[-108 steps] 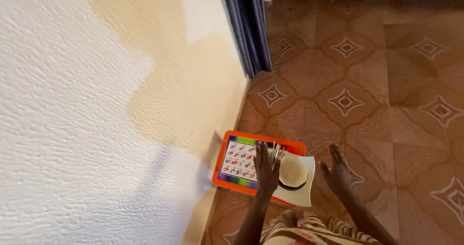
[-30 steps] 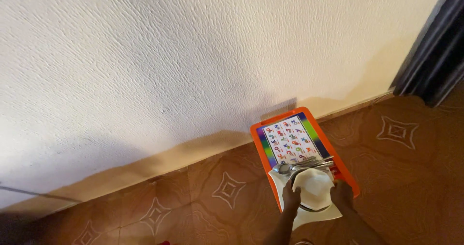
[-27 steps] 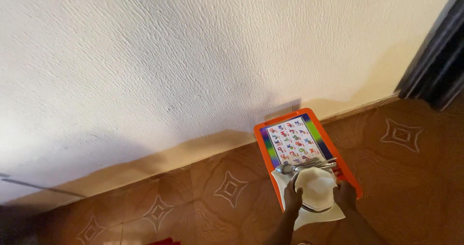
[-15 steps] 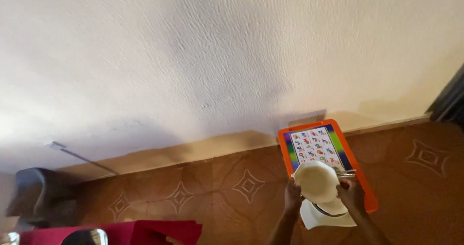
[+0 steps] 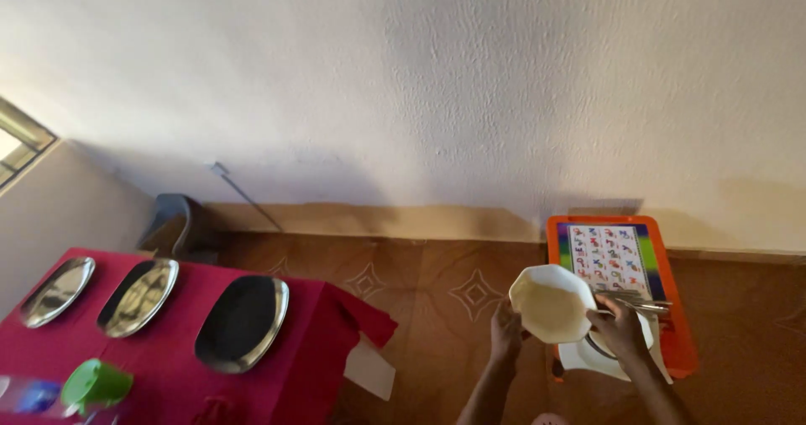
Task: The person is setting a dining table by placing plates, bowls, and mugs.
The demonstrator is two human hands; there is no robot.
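At the far left stands a worktop (image 5: 277, 375) covered with a red cloth, and on it three oval metal plates lie in a row — the first plate (image 5: 56, 291) nearest the left edge, the second plate (image 5: 138, 297) beside it, and the third, darker plate (image 5: 242, 322) closest to the middle of the room. They are spaced evenly and apart from each other, which looks like places laid for a meal. In front of them, near the bottom edge, sits a green cup (image 5: 95, 385). Behind the worktop, against the pale wall (image 5: 403, 98), there is a dark grey object (image 5: 172, 224) that I cannot identify. Further right, over the brown tiled floor (image 5: 420, 282), the left hand (image 5: 505, 330) holds a white bowl (image 5: 552, 302) by its left rim; its grip is closed on the rim with the fingers under the bowl. The bowl is in the air, tilted a little toward the camera so the empty inside shows, and it is between both hands. The right hand (image 5: 620, 326) is at the right rim of the bowl, and it seems also to pinch some metal cutlery (image 5: 631, 299) that sticks out to the right — how tightly this grip is shut I cannot tell. Below it lies a white square plate (image 5: 588, 359) on an orange tray (image 5: 684, 333) that rests on the floor, touching the wall.
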